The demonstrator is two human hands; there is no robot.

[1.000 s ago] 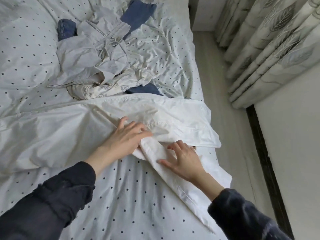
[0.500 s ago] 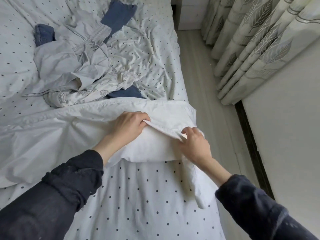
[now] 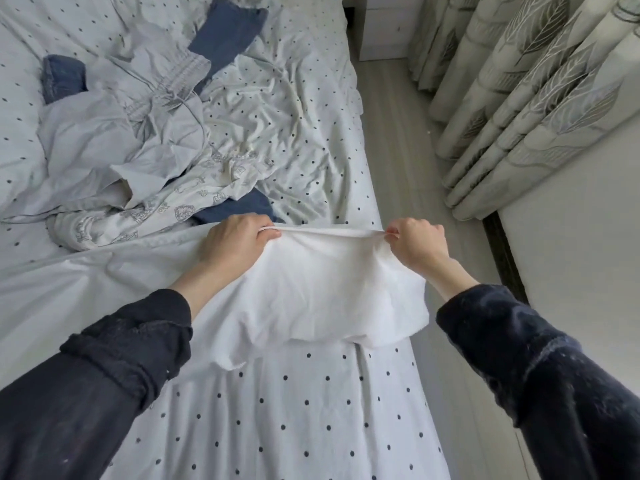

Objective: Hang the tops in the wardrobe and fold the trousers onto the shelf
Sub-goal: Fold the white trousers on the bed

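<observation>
A white garment (image 3: 318,292) lies across the dotted bed (image 3: 298,410), its near end lifted. My left hand (image 3: 235,244) grips the garment's top edge at the left. My right hand (image 3: 415,242) pinches the same edge at the right, so the hem is stretched taut between them. The rest of the white cloth trails off to the left over the bed. Behind it lies a heap of clothes: a pale grey piece with a drawstring (image 3: 117,143), a printed cream piece (image 3: 194,199) and dark blue denim (image 3: 227,31) partly buried under them.
The bed's right edge runs along a strip of pale floor (image 3: 408,168). Leaf-patterned curtains (image 3: 526,98) hang at the right, a white wall (image 3: 571,265) below them. A white cabinet (image 3: 381,32) stands at the far end of the floor strip.
Both hands went from lying flat on the white garment to gripping its edge. They have lifted it and pulled apart, stretching the hem between them.
</observation>
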